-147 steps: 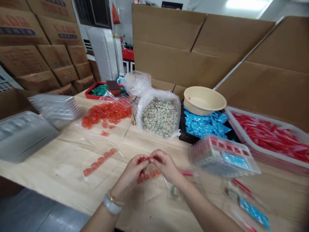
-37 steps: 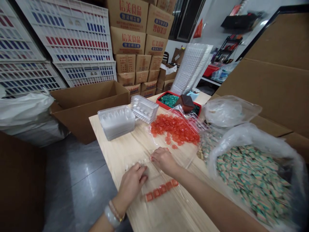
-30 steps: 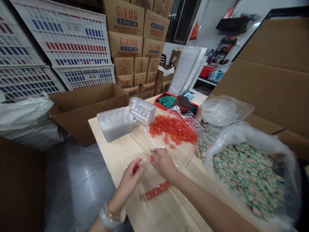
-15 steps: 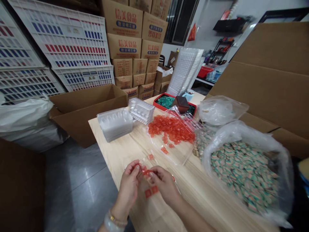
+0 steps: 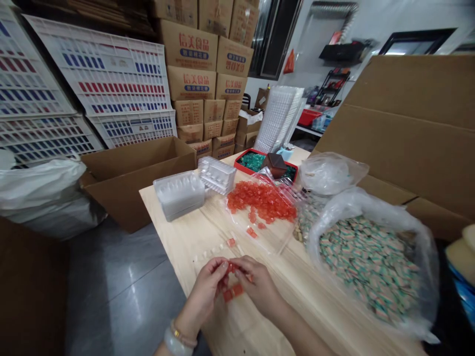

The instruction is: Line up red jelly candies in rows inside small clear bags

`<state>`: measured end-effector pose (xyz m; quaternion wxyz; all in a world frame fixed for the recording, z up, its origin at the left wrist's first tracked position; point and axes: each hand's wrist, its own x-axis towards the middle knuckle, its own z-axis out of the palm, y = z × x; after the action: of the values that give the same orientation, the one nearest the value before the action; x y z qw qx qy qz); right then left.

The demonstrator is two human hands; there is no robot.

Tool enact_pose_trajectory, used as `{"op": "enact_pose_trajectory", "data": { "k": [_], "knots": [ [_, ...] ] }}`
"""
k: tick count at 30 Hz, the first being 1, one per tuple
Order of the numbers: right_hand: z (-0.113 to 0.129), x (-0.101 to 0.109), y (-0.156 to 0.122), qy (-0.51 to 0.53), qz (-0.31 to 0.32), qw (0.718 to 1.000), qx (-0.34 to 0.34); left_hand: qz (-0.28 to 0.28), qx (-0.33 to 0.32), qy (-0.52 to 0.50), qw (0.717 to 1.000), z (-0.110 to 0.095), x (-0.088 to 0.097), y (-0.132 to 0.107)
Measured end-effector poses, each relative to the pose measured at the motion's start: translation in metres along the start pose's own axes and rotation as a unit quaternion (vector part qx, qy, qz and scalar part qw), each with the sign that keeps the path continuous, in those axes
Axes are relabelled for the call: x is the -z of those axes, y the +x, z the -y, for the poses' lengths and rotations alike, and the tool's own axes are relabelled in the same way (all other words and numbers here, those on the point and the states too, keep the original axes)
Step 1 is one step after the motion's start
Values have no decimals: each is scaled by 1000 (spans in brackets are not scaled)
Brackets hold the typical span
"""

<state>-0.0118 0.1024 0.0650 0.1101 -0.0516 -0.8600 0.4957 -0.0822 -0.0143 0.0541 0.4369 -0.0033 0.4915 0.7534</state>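
Over near table (image 5: 178,232) edge: left hand (image 5: 208,291) + right hand (image 5: 258,287), fingertips pressed together, pinching red candy (image 5: 230,267) just above clear strip (image 5: 233,291) w/ two more inside. Prob. mid-filling. Next calls for fine alignment w/ strip opening, light grip.

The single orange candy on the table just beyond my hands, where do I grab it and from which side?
Come from straight above and pinch its two opposite edges with thumb and forefinger. The single orange candy is a small square lying flat on the table, apart from the candy pile, so probably nothing blocks the fingers.
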Motion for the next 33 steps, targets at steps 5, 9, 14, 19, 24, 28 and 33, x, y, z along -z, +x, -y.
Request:
{"op": "enact_pose_trajectory", "data": {
  "k": [5, 9, 14, 19, 24, 28, 33],
  "knots": [
    [10, 7, 1, -117, 41, 992, -22, 0, 6, -32, 999, 1, -4, -4],
    [11, 8, 3, -140, 21, 989, -34, 17, -6, 32, 999, 4, -3, -4],
    [15, 1, 2, -27, 23, 996, -76, 28, -14, 102, 994, 7, -5, -8],
    [5, 7, 0, 257, -65, 934, -241, 19, 17, -203, 979, -17, -9, -21],
    [-8, 26, -3, 334, -178, 886, -266, 24, -23, -193, 981, -43, 9, -28],
    [-9, 15, -1, 287, -104, 929, -210, 22, 40, -34, 998, -22, 3, -20],
    [-23, -1, -2, 158, -103, 974, -126, 48, 42, 5, 998, 0, -17, -11]
  ]
}}
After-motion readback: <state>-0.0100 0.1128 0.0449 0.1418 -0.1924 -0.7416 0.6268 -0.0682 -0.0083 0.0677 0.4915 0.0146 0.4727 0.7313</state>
